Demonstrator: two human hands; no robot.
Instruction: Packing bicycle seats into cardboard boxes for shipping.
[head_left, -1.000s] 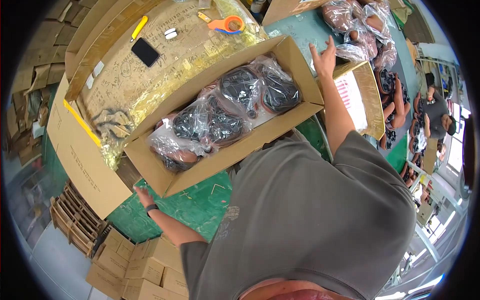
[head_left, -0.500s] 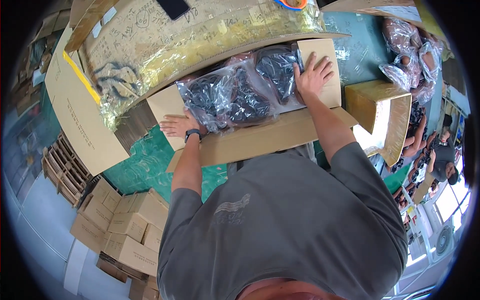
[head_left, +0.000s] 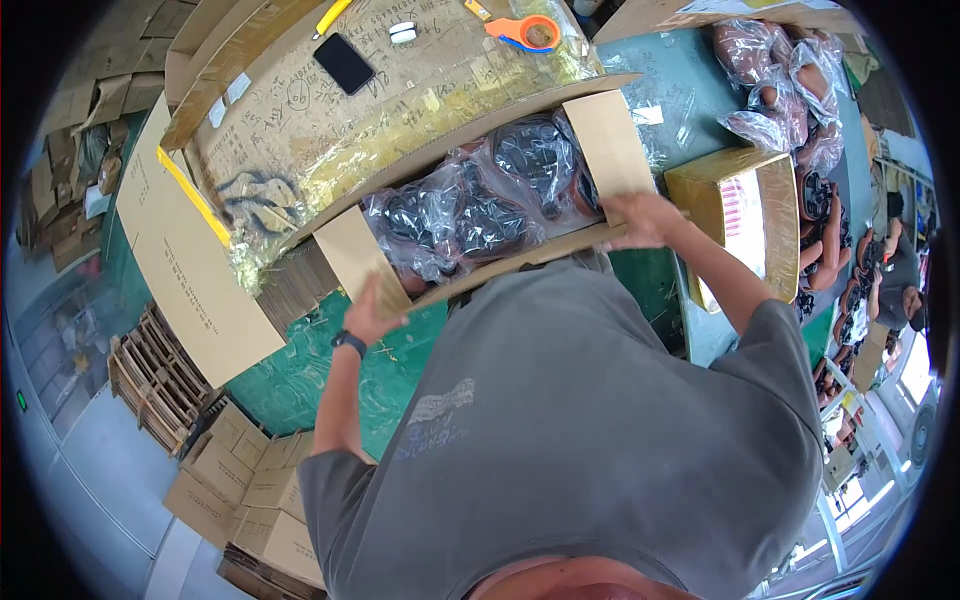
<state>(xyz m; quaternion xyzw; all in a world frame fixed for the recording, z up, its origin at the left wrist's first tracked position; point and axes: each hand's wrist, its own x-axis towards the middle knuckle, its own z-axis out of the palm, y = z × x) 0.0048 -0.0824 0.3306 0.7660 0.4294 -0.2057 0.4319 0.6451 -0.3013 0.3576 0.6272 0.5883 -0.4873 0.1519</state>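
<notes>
Long open carton [head_left: 530, 256] sits directly ahead of torso, btwn the two hands, near side of the taped cardboard surface [head_left: 330, 150]; long axis runs lower L to upper R in view, so slanted across the body. L hand [head_left: 368, 318] at near-L corner, by the base of the L short flap [head_left: 352, 255]; R hand [head_left: 645, 220] at near-R corner, just below the R short flap [head_left: 610, 145]. Carton body is ahead & inward of both sets of fingers; neither hand clearly nearer, each has its own corner. L fingers bunched, thumb apart; R fingers curled over the corner. Both blurred, can't tell if either is clamped on the cardboard. Carton contents: black/brown items in clear plastic bags [head_left: 490, 210], end to end along its length. Smaller taped box [head_left: 700, 185] to the R, on near edge of teal bench [head_left: 675, 95], mouth facing R, white sheet w/ red print [head_left: 742, 215] at its opening. More bagged brown items [head_left: 780, 90] toward far-R corner of bench; unbagged black/brown ones [head_left: 825, 235] along R side. On the cardboard surface, toward far edge: phone [head_left: 344, 64], white case [head_left: 402, 32], orange ring-shaped tool [head_left: 540, 34]. Stacked closed cartons [head_left: 275, 500] lower L, well apart from bench.
</notes>
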